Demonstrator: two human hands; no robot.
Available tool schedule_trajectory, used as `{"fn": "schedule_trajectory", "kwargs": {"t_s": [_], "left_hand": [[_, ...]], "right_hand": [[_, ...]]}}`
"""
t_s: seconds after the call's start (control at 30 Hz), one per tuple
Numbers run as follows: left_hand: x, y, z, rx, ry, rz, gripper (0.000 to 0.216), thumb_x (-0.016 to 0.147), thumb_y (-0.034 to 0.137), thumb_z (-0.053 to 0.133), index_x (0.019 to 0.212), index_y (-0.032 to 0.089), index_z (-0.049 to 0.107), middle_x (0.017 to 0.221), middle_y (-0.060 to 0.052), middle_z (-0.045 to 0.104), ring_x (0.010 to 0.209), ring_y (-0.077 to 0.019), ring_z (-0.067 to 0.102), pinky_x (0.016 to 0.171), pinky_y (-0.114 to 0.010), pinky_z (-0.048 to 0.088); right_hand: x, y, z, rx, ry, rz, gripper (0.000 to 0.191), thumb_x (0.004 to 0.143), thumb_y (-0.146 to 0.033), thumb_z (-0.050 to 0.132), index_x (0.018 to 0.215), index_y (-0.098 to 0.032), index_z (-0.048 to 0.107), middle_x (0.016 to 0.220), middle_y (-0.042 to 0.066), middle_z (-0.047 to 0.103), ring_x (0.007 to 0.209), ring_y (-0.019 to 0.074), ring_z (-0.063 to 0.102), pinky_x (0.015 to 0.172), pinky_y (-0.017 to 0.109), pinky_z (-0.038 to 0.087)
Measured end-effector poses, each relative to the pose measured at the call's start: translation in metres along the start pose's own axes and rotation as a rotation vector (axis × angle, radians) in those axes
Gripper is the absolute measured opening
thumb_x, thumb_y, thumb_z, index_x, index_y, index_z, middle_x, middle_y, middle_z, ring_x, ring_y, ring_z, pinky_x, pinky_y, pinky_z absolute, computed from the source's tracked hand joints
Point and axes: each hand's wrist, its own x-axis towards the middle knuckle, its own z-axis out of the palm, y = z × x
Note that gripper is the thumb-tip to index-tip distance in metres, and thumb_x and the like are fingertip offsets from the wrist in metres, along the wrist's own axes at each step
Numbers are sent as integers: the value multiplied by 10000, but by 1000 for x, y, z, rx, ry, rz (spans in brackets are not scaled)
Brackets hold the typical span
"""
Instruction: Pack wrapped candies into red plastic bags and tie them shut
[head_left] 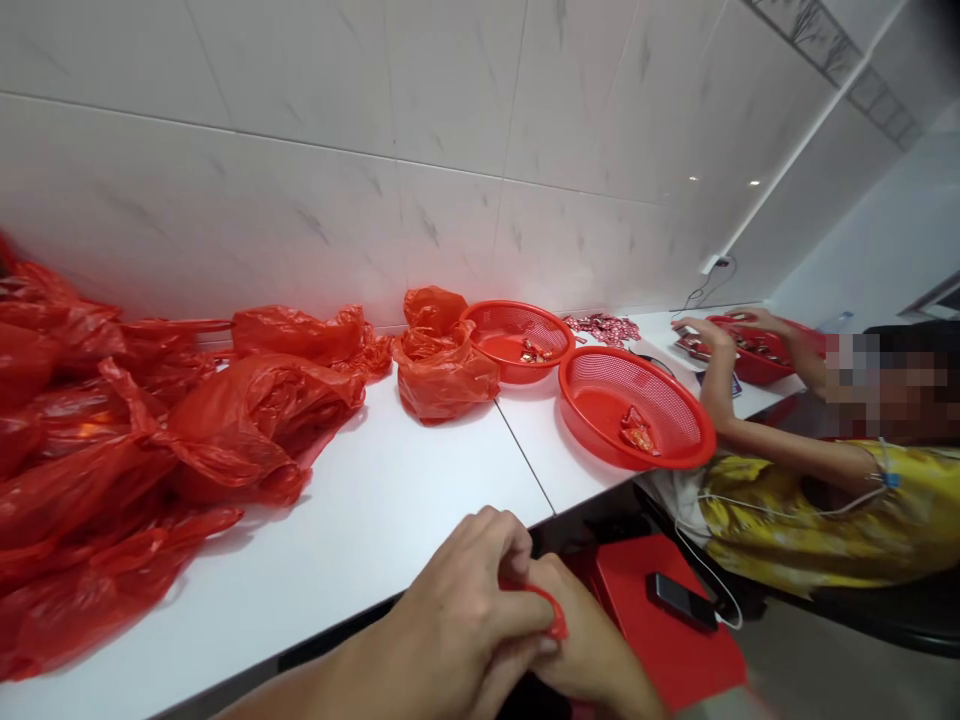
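Observation:
My left hand is closed, its fingers curled over a bit of red plastic bag that shows at the knuckles. Pressed against it from the other side is my right hand, also closed around the same red plastic, though most of its fingers are hidden. Both hands are held together just off the white table's front edge. Beyond them on the table stands an open-topped red plastic bag. To its right sit a red basket and a nearer red basket, each with a few small wrapped packets inside.
Filled red plastic bags are heaped on the left. Red-and-white packets lie by the wall. On the right, a person in a yellow top reaches to another red basket. A phone lies on a red stool.

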Motion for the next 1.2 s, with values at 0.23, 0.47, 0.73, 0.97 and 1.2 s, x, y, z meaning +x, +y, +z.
{"fn": "schedule_trajectory", "kwargs": {"t_s": [0.23, 0.47, 0.73, 0.97, 1.2], "left_hand": [[-21, -31, -2, -43, 66, -229, 333, 922, 157, 682, 1234, 275, 677, 1239, -71, 629, 1073, -197, 646, 956, -321, 538], [-42, -46, 17, -204, 45, -139, 174, 1023, 218, 573, 915, 227, 709, 840, -21, 684, 796, -146, 628, 759, -248, 486], [-47, -61, 32, -552, 17, -193, 836, 919, 733, 605, 1573, 244, 427, 1488, -162, 558, 1340, -335, 558, 1120, -439, 458], [-38, -68, 54, -905, -37, -458, 540, 1081, 589, 383, 1250, 184, 697, 1121, -83, 735, 1070, -242, 662, 1009, -358, 482], [-40, -78, 70, -1398, 133, -688, 366, 973, 486, 656, 897, 133, 711, 855, -62, 719, 793, -183, 647, 800, -293, 491]], "right_hand": [[4, 4, 1, 136, 96, 46, 592, 1086, -616, 365, 859, -170, 682, 570, -26, 521, 526, 107, 441, 580, 242, 388], [11, 17, 13, 468, 49, 75, 476, 1106, -596, 338, 1050, -203, 602, 564, -67, 502, 460, 80, 361, 479, 202, 275], [8, 8, -2, 229, -138, -60, 395, 1010, -471, 638, 802, -167, 781, 651, 19, 649, 576, 114, 556, 571, 232, 421], [6, 3, -16, -316, -151, -298, 211, 976, -213, 673, 1099, -289, 826, 1021, 52, 705, 925, 170, 675, 809, 268, 524], [11, 14, -2, -707, 90, -549, 311, 1042, -178, 573, 1295, -275, 728, 965, 60, 593, 880, 188, 534, 735, 299, 459]]}}
